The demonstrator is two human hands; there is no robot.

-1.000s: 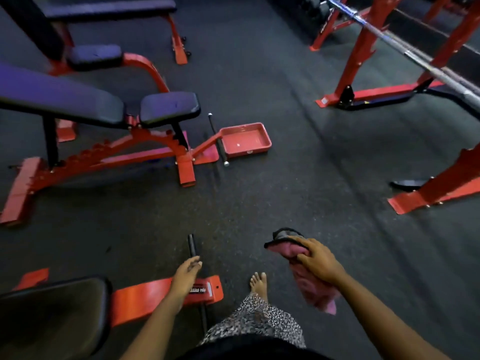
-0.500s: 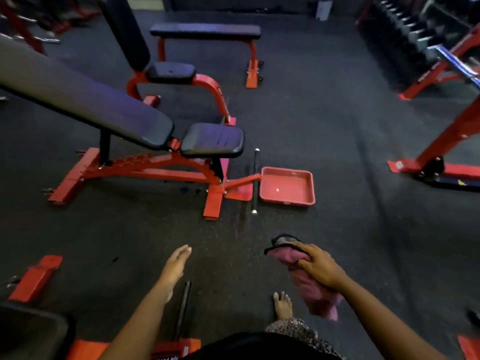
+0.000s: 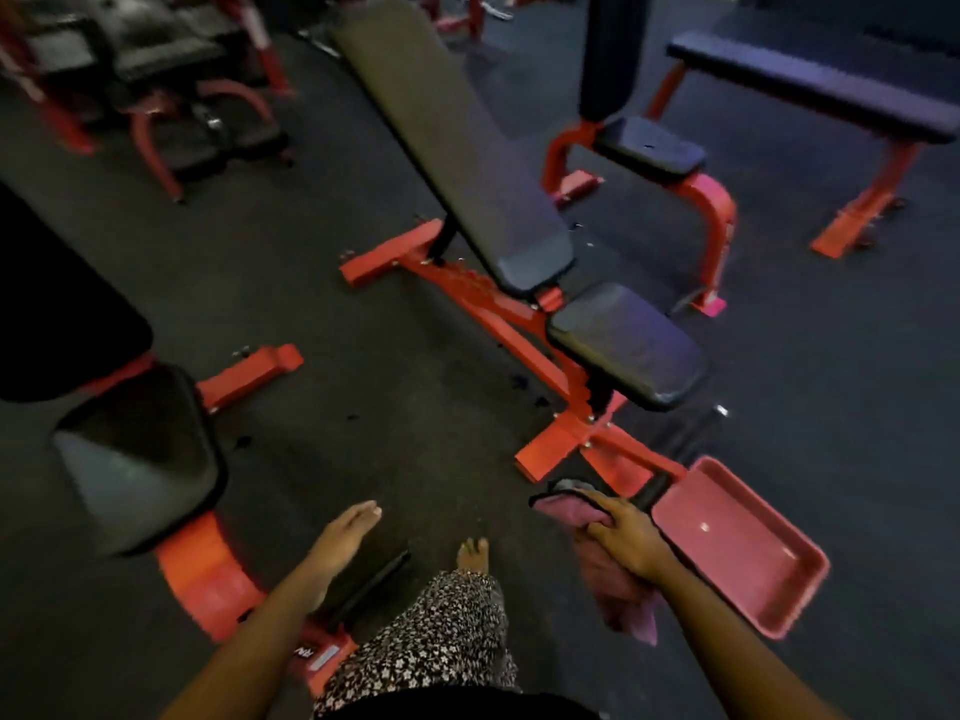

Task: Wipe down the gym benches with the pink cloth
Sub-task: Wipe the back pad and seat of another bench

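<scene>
My right hand grips the pink cloth, which hangs down below my fist over the dark floor. My left hand hangs empty with straight fingers. Straight ahead stands an adjustable bench with a long black inclined back pad, a small black seat pad and a red frame. A second bench's black seat pad sits close at my lower left. Neither hand touches a bench.
A red tray sits on the floor just right of my right hand. A seat with an upright back and a flat bench stand at the back right. More red-framed equipment fills the back left. My bare foot is on the floor.
The view has swung left and moved closer to the inclined bench, which now fills the centre. My right hand still holds the cloth; the red tray now lies beside it.
</scene>
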